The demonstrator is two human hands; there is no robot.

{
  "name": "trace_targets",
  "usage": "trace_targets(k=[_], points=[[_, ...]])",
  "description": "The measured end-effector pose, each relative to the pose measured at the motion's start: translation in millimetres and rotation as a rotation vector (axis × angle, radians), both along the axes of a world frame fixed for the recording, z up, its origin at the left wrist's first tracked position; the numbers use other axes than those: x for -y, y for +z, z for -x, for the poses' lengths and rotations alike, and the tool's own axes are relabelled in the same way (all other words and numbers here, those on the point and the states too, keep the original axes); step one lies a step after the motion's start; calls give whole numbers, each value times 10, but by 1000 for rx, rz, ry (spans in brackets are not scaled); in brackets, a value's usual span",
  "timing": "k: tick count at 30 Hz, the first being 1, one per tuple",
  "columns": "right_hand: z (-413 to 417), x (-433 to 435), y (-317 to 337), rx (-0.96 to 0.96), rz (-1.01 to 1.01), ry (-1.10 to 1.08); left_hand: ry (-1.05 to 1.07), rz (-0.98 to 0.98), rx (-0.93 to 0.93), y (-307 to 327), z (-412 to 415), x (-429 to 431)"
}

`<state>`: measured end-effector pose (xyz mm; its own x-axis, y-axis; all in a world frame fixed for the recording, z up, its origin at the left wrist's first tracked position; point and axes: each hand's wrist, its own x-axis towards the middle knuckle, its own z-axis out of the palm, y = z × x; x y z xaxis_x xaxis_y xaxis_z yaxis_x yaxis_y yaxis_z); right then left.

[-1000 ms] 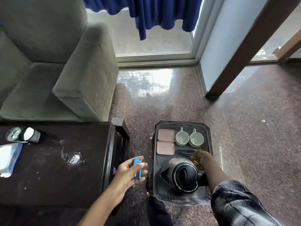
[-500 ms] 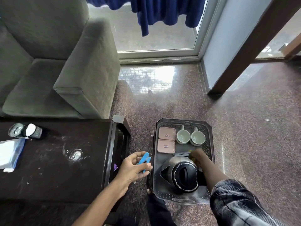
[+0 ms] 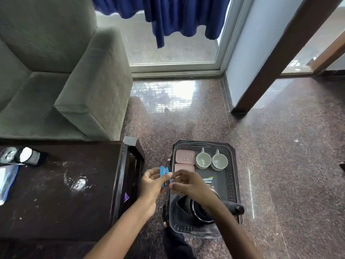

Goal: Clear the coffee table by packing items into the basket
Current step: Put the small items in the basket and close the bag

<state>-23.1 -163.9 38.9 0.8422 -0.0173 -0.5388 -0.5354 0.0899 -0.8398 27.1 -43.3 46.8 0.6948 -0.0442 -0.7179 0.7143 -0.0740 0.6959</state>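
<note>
A dark plastic basket [image 3: 232,176] stands on the floor right of the coffee table [image 3: 56,193]. Inside it are two pink boxes [image 3: 184,156], two pale cups [image 3: 211,161], some flat packets [image 3: 208,179] and a black kettle [image 3: 201,210] partly hidden by my right arm. My left hand [image 3: 152,182] holds a small blue object [image 3: 164,173] between table and basket. My right hand [image 3: 186,184] meets it over the basket's left rim, fingertips touching the blue object. On the table's left end lie a round tin and a white-capped item [image 3: 20,157] and a blue-white pouch [image 3: 7,181].
A grey-green armchair [image 3: 65,71] stands behind the table. Polished stone floor surrounds the basket. A glass door with a blue curtain [image 3: 168,21] is at the back, and a brown door frame [image 3: 280,57] at the right. My dark-clothed leg [image 3: 175,243] is below the basket.
My right hand left the basket's middle and came left to meet my left hand. My left hand rose slightly toward the basket with the blue object.
</note>
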Motion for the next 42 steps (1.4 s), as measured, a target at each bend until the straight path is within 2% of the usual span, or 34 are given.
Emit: trace_targets(k=[3, 6, 13, 15, 19, 24, 29, 42], points=[[32, -73, -8, -11, -1, -231, 88, 63, -16, 30, -30, 97], [60, -33, 24, -22, -90, -411, 101, 108, -23, 70, -31, 174], [91, 313, 28, -17, -171, -510, 20, 105, 9, 135, 48, 442], [96, 468, -37, -3, -146, -538, -52, 95, 28, 151, 58, 508], [157, 797, -388, -31, 54, -592, -121, 62, 40, 150, 48, 496], [129, 1029, -990, -194, 291, -494, -200, 17, 26, 124, 5, 386], [-9, 1088, -1464, -303, 542, -265, -281, -15, 23, 86, 17, 261], [-144, 991, -1690, -401, 858, -11, -244, -51, 0, 52, 17, -32]])
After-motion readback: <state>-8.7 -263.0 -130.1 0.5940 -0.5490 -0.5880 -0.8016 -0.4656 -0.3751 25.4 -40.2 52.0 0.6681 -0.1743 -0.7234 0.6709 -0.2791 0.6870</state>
